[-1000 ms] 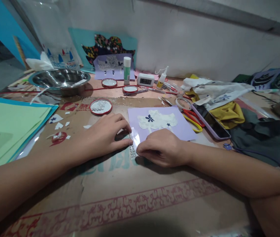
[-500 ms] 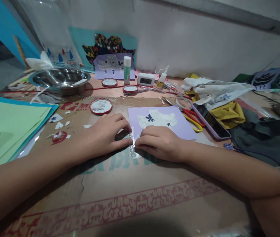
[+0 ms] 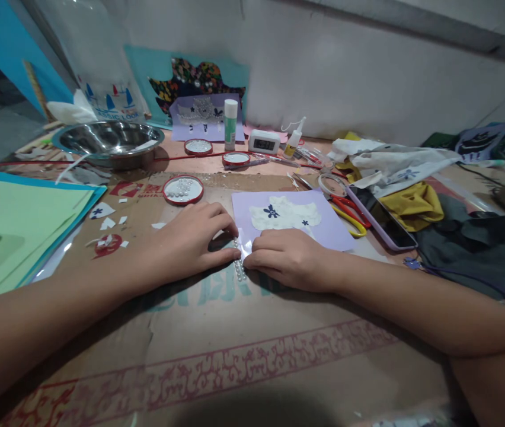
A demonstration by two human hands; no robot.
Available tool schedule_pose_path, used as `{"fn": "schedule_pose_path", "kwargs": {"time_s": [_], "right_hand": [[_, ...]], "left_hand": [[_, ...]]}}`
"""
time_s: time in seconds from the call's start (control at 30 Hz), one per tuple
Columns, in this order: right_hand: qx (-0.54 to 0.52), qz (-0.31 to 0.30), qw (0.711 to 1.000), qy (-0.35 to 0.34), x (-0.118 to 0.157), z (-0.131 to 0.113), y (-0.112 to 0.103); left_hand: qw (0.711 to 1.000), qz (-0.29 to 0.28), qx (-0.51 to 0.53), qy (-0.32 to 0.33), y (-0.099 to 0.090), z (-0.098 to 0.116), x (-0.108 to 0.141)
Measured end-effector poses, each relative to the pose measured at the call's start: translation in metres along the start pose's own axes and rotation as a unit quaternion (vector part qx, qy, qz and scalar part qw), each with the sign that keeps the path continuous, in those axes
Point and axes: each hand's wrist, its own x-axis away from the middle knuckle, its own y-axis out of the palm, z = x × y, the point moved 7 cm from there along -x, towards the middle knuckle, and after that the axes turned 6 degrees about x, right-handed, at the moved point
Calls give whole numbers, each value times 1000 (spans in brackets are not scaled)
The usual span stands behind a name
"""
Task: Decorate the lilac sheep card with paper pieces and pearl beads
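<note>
Between my hands lies a short strip of pearl-like stick-on beads [image 3: 239, 270] with clear film beside it. My left hand [image 3: 194, 237] grips this strip, its index finger at the far end and its thumb against the middle. My right hand [image 3: 290, 259] has its fingers pinched together at the strip's clear film, right beside the beads; the fingertips are partly hidden. Just beyond my right hand is a sheet of purple paper [image 3: 339, 234] bearing a white cloth shape [image 3: 292, 212] with dark blue flowers. A red-rimmed lid [image 3: 183, 191] with loose pearl beads stands past my left hand.
Green paper sheets [image 3: 16, 231] are at left, near small white scraps [image 3: 108, 223]. A steel bowl [image 3: 110, 142], glue stick [image 3: 230, 124], white clock [image 3: 264, 142] and glue bottle [image 3: 294, 141] line the back. Pliers [image 3: 350, 216], a phone [image 3: 383, 219] and cloths [image 3: 470, 243] lie at right.
Both hands stay at the bead strip in almost the same pose. The right fingers sit slightly farther from the beads, and more shiny film shows between the hands. The view has shifted slightly.
</note>
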Motion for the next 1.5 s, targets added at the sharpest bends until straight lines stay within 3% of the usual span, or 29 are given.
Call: {"fn": "schedule_pose_path", "kwargs": {"time_s": [0.3,0.67,1.07,1.5], "right_hand": [[-32,-8,999,13,0,2,0],[-35,-48,998,-22,0,1,-2],[-94,-69,993,20,-3,3,-9],[-146,-46,988,32,-3,6,-10]], "left_hand": [[1000,13,2,4,1,-1,0],[1000,13,-1,8,2,-1,1],[1000,13,3,1,2,-2,0],[1000,6,4,-3,3,-2,1]]}}
